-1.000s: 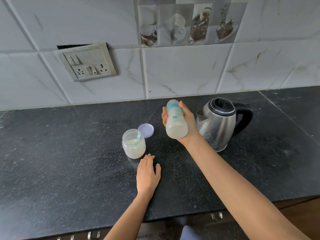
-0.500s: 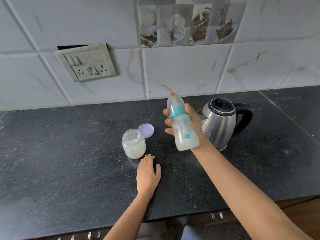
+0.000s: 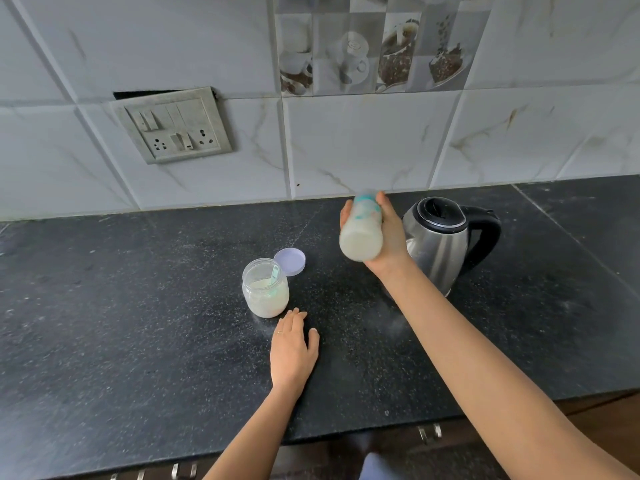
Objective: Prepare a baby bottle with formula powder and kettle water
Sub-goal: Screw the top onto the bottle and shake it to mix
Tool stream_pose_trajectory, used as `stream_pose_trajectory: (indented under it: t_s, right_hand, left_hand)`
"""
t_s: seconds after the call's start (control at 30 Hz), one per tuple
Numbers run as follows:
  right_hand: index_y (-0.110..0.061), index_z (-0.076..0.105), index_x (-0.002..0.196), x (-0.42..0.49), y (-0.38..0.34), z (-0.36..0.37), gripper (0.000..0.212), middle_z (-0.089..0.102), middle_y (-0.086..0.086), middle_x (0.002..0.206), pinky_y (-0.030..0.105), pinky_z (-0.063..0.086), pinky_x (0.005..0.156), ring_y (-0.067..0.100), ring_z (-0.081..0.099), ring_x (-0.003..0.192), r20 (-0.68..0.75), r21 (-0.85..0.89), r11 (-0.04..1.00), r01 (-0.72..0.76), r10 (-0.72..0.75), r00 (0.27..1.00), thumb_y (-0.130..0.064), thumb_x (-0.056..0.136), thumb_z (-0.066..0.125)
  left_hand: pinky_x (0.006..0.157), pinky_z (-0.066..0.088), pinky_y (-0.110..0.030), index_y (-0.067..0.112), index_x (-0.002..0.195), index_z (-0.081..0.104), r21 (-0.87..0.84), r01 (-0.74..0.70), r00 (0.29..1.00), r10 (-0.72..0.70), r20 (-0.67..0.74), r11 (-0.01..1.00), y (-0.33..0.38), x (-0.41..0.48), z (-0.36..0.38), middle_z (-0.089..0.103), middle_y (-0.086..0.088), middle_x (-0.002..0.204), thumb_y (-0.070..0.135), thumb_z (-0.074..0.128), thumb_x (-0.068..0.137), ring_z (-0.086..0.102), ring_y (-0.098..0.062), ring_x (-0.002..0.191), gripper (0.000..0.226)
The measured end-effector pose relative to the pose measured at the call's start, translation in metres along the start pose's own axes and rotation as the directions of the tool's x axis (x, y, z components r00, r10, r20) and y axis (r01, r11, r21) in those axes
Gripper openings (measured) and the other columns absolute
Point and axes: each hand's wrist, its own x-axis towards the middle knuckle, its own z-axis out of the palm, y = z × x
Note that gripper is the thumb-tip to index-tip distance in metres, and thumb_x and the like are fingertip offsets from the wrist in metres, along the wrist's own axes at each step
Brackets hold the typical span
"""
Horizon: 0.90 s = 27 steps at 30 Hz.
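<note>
My right hand (image 3: 388, 233) grips a capped baby bottle (image 3: 362, 233) with milky liquid in it, held above the counter and tipped so its base faces me; the bottle is motion-blurred. Just right of it stands a steel kettle (image 3: 446, 244) with a black lid and handle. An open jar of formula powder (image 3: 266, 288) with a teal scoop inside stands left of the bottle, its lilac lid (image 3: 291, 260) lying behind it. My left hand (image 3: 292, 348) rests flat on the black counter (image 3: 138, 306), just in front of the jar.
A switch and socket plate (image 3: 173, 126) hangs on the tiled wall at the back left. The counter's front edge runs below my arms, with drawer handles (image 3: 429, 433) under it.
My right hand has swung the bottle from upright to tilted with its base toward me, a shaking motion. My left hand, the jar and the kettle have stayed put.
</note>
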Motion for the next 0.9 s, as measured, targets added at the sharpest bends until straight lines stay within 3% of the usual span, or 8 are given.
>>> stream_pose_trajectory:
  t_s: [0.13, 0.3, 0.37, 0.47, 0.57, 0.63, 0.77, 0.9]
  right_hand:
    - [-0.009, 0.051, 0.115, -0.011, 0.009, -0.003, 0.056, 0.06, 0.012, 0.094, 0.031, 0.054, 0.056, 0.022, 0.061, 0.068, 0.211, -0.256, 0.966, -0.044, 0.1, 0.972, -0.029, 0.07, 0.078]
    - [-0.007, 0.047, 0.118, -0.003, 0.012, -0.009, 0.056, 0.062, 0.014, 0.087, 0.032, 0.058, 0.059, 0.025, 0.066, 0.067, -0.025, 0.191, 0.981, -0.02, 0.025, 0.999, -0.031, 0.076, 0.075]
    - [-0.005, 0.052, 0.116, -0.01, 0.014, -0.008, 0.055, 0.062, 0.016, 0.091, 0.034, 0.058, 0.06, 0.026, 0.065, 0.068, 0.136, 0.007, 0.984, -0.178, 0.176, 0.975, -0.027, 0.073, 0.078]
    - [-0.01, 0.051, 0.119, -0.016, 0.019, -0.001, 0.057, 0.06, 0.013, 0.095, 0.032, 0.056, 0.059, 0.022, 0.062, 0.069, 0.229, -0.231, 0.97, -0.077, 0.131, 0.965, -0.03, 0.072, 0.077]
    - [-0.005, 0.047, 0.114, -0.008, 0.017, 0.0, 0.061, 0.061, 0.015, 0.086, 0.031, 0.058, 0.055, 0.025, 0.066, 0.063, -0.002, 0.173, 0.985, -0.01, 0.01, 1.0, -0.027, 0.067, 0.078]
    - [0.002, 0.051, 0.111, -0.007, 0.016, 0.0, 0.054, 0.061, 0.019, 0.087, 0.035, 0.058, 0.056, 0.028, 0.065, 0.065, 0.044, 0.259, 0.963, -0.074, 0.065, 0.997, -0.022, 0.07, 0.076]
    - [-0.01, 0.043, 0.122, -0.014, 0.017, 0.005, 0.056, 0.061, 0.018, 0.098, 0.035, 0.056, 0.058, 0.027, 0.062, 0.069, 0.279, -0.12, 0.989, -0.089, 0.12, 0.953, -0.027, 0.078, 0.073]
    - [-0.009, 0.044, 0.121, -0.005, 0.017, 0.002, 0.059, 0.061, 0.014, 0.087, 0.032, 0.056, 0.051, 0.025, 0.066, 0.062, -0.046, 0.222, 0.974, 0.04, -0.03, 0.998, -0.03, 0.074, 0.074]
  left_hand:
    - [0.113, 0.032, -0.037, 0.008, 0.128, 0.056, 0.006, -0.006, 1.0, 0.006, 0.002, 1.0, 0.001, 0.0, -0.001, 0.052, -0.008, 0.14, 0.024, 0.055, 0.093, 0.041, -0.023, 0.134, 0.039]
    - [0.114, 0.031, -0.035, 0.008, 0.129, 0.056, 0.005, 0.006, 1.0, -0.006, 0.009, 1.0, 0.001, 0.0, -0.001, 0.051, -0.007, 0.141, 0.025, 0.054, 0.093, 0.04, -0.022, 0.135, 0.039]
    - [0.114, 0.031, -0.035, 0.009, 0.13, 0.055, 0.001, 0.007, 1.0, -0.007, 0.014, 1.0, 0.002, 0.0, -0.002, 0.05, -0.006, 0.142, 0.025, 0.054, 0.094, 0.039, -0.022, 0.136, 0.04]
    - [0.113, 0.032, -0.036, 0.01, 0.13, 0.054, 0.003, 0.007, 1.0, -0.007, 0.015, 1.0, 0.002, 0.0, -0.002, 0.049, -0.006, 0.142, 0.026, 0.054, 0.094, 0.039, -0.022, 0.135, 0.04]
    - [0.114, 0.031, -0.036, 0.01, 0.13, 0.054, -0.001, 0.014, 1.0, -0.014, 0.018, 1.0, 0.002, 0.0, -0.002, 0.049, -0.006, 0.143, 0.026, 0.053, 0.094, 0.038, -0.021, 0.137, 0.04]
    - [0.114, 0.031, -0.036, 0.01, 0.13, 0.054, 0.004, 0.014, 1.0, -0.014, 0.022, 1.0, 0.002, 0.0, -0.002, 0.049, -0.006, 0.143, 0.026, 0.053, 0.094, 0.038, -0.021, 0.137, 0.04]
    - [0.115, 0.03, -0.036, 0.009, 0.13, 0.054, 0.009, 0.007, 1.0, -0.007, 0.023, 1.0, 0.001, 0.0, -0.002, 0.049, -0.007, 0.142, 0.026, 0.054, 0.094, 0.038, -0.022, 0.137, 0.04]
    - [0.114, 0.031, -0.037, 0.009, 0.13, 0.054, 0.02, 0.005, 1.0, -0.005, 0.021, 1.0, 0.002, 0.0, -0.002, 0.05, -0.007, 0.142, 0.025, 0.054, 0.094, 0.039, -0.022, 0.136, 0.039]
